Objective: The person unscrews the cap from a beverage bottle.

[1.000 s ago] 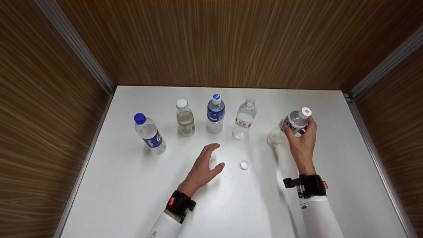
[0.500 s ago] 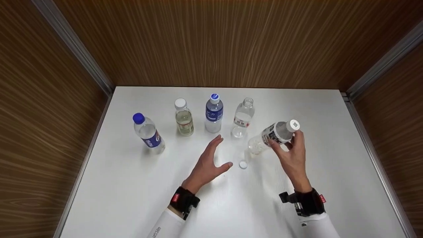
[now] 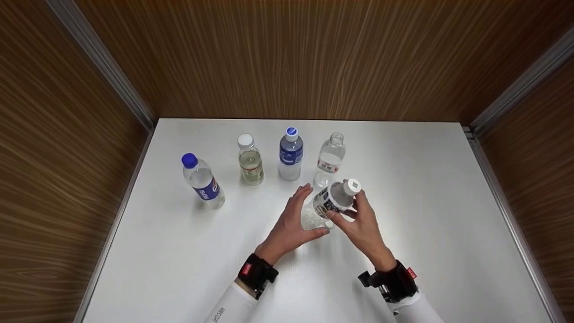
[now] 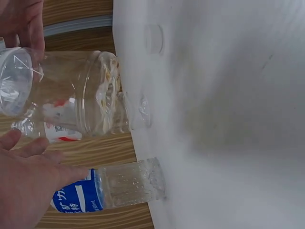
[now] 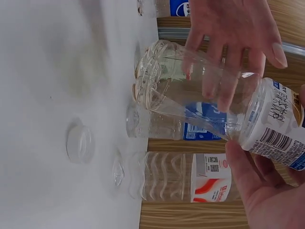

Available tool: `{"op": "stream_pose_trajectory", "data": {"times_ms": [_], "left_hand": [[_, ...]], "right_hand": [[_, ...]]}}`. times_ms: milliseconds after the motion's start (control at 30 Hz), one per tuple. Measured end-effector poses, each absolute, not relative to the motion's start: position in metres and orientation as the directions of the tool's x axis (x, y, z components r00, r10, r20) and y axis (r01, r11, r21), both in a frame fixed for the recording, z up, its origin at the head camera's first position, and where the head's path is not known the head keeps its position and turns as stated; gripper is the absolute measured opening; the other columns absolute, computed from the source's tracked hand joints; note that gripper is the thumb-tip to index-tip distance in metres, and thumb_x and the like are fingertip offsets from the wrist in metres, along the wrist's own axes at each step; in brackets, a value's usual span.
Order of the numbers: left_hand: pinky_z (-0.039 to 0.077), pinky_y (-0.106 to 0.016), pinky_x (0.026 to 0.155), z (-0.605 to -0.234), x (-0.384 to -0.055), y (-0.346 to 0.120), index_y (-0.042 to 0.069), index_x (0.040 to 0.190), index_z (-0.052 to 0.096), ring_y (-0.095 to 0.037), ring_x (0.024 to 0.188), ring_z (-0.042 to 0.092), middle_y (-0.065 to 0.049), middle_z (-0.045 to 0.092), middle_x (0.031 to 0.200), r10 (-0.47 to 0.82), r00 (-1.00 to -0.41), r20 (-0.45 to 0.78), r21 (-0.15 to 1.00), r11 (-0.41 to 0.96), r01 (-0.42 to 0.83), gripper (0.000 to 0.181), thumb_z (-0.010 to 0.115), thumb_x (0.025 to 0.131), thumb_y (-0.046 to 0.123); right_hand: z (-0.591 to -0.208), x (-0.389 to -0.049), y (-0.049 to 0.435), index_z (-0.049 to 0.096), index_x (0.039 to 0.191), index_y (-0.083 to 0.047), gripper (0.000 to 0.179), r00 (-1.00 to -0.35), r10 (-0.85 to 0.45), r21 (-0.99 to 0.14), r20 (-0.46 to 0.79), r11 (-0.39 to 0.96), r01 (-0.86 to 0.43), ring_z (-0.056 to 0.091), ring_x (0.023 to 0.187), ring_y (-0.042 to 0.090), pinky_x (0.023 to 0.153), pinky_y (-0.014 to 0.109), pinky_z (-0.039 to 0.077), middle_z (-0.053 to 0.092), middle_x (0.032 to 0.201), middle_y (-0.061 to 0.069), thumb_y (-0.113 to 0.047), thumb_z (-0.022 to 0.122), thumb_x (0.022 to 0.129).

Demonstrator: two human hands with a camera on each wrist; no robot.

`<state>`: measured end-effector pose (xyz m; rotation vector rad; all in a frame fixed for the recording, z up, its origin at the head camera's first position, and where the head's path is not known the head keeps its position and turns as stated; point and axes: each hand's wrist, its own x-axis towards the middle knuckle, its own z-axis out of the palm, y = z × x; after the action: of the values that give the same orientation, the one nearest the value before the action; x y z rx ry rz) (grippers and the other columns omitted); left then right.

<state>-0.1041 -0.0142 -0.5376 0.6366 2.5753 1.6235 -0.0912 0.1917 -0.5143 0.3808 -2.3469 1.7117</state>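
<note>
My right hand point(image 3: 365, 231) grips a clear plastic bottle point(image 3: 326, 204) with a white-and-black label and a white cap point(image 3: 352, 186). The bottle is lifted and tilted, its cap end to the right and its base toward my left hand point(image 3: 287, 231). That left hand has its fingers extended and thumb apart around the bottle's lower part; contact is not clear. In the right wrist view, its fingers show through the bottle point(image 5: 200, 90). A loose white cap point(image 5: 80, 143) lies on the table just below the bottle. Behind stands an uncapped clear bottle point(image 3: 331, 157) with a red-and-white label.
Left of the uncapped bottle stand a blue-labelled bottle point(image 3: 290, 154), a white-capped bottle of pale liquid point(image 3: 251, 166) and a blue-capped bottle point(image 3: 204, 181). Wood-grain panels point(image 3: 287, 58) border the white table point(image 3: 426, 179) at the back and both sides.
My right hand has carried the bottle left and toward me from the right side of the table. My left hand has moved slightly right, so the bottle's base is now between its thumb and fingers.
</note>
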Motion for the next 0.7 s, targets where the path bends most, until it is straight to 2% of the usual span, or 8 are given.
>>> {"op": "stream_pose_trajectory", "data": {"times_ms": [167,333,467,700], "left_hand": [[0.028,-0.044,0.122,-0.537,-0.104,-0.010,0.003,0.153,0.038,-0.032,0.153,0.028,-0.015,0.035,0.163,0.348,-0.894,0.284,0.811,0.411,0.417,0.099,0.092,0.076,0.035],[0.027,-0.044,0.122,-0.538,-0.105,-0.007,0.001,0.150,0.040,-0.037,0.152,0.029,-0.018,0.034,0.161,0.341,-0.861,0.378,0.745,0.441,0.501,0.095,0.092,0.076,0.030],[0.029,-0.042,0.121,-0.538,-0.107,-0.006,-0.001,0.149,0.040,-0.034,0.150,0.034,-0.019,0.038,0.158,0.324,-0.851,0.414,0.749,0.410,0.520,0.097,0.094,0.073,0.024],[0.041,-0.038,0.114,-0.537,-0.109,-0.004,0.004,0.148,0.042,-0.023,0.137,0.050,-0.012,0.050,0.148,0.278,-0.879,0.388,0.791,0.389,0.472,0.095,0.095,0.074,0.031]], "right_hand": [[-0.516,-0.090,0.180,0.041,0.148,0.002,0.072,-0.952,-0.121,-0.916,0.283,0.261,-0.305,0.065,0.115,0.031,0.086,0.038,0.060,0.059,0.133,0.016,-0.005,0.081,0.088],[-0.517,-0.090,0.173,0.042,0.149,0.002,0.075,-0.950,-0.143,-0.920,0.277,0.246,-0.305,0.063,0.116,0.026,0.085,0.036,0.059,0.059,0.134,0.013,-0.005,0.082,0.086],[-0.518,-0.090,0.169,0.041,0.150,0.001,0.077,-0.940,-0.180,-0.910,0.291,0.252,-0.330,0.061,0.118,0.025,0.086,0.035,0.059,0.057,0.137,0.012,-0.006,0.082,0.085],[-0.521,-0.089,0.165,0.040,0.151,0.000,0.080,-0.926,-0.215,-0.896,0.311,0.259,-0.361,0.058,0.122,0.025,0.088,0.037,0.059,0.054,0.141,0.010,-0.010,0.084,0.085]]}}
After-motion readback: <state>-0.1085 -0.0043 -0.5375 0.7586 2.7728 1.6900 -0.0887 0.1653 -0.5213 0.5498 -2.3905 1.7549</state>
